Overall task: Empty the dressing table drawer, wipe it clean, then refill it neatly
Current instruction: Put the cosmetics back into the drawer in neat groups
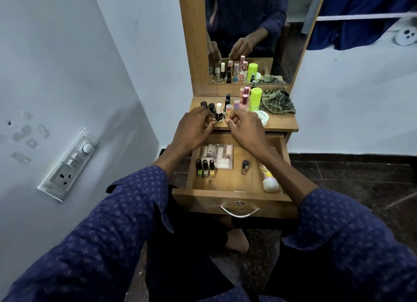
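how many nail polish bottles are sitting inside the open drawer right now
4. Three stand in a row at the drawer's left side: green, middle, amber. A fourth bottle stands alone near the centre-right. The forearms could hide others.

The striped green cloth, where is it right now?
The striped green cloth lies crumpled at the right back corner of the dressing table top, beside the neon yellow-green bottle, just below the mirror.

The open drawer (234,202) sits below the tabletop (282,123); three bottles (205,168) stand at its left, a tube (269,180) lies right, a cloth (278,101) rests on top
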`<state>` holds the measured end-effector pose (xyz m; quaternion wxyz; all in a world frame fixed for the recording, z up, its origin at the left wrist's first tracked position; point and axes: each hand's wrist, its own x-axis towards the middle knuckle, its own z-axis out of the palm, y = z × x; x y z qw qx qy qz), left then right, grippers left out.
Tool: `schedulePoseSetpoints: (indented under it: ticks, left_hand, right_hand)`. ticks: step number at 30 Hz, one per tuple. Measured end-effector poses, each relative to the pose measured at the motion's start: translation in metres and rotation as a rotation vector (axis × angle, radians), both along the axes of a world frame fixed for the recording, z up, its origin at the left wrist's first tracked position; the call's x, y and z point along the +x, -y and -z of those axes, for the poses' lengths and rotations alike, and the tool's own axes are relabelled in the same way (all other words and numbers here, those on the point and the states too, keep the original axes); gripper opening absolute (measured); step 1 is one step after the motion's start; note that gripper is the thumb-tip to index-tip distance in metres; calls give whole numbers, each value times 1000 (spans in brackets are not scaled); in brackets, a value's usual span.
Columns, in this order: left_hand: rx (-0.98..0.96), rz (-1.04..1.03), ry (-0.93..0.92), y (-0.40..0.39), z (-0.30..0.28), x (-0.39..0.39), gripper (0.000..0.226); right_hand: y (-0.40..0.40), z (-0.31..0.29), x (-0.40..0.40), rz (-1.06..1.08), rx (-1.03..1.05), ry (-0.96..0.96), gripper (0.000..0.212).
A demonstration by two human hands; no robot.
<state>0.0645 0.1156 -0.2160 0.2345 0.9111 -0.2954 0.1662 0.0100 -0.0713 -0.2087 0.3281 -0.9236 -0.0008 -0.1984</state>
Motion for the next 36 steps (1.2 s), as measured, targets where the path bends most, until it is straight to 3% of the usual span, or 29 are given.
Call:
schedulePoseSetpoints:
  ticks: [8, 15, 22, 27, 36]
  left_hand:
    - [-39, -98, 42, 27, -22, 36, 34]
    - [37, -121, 41, 38, -25, 48, 27]
    - [84, -116, -16, 40, -28, 46, 21]
    - [91, -101, 5, 36, -29, 46, 19]
    - [-168, -111, -57, 21, -29, 43, 16]
  right_hand:
    - [44, -51, 42, 85, -221, 133, 12]
    - [55, -64, 69, 31, -396, 154, 8]
    - [33, -61, 104, -36, -524, -1, 21]
    - [21, -67, 112, -37, -610, -69, 18]
    - [11, -62, 122, -27, -547, -109, 22]
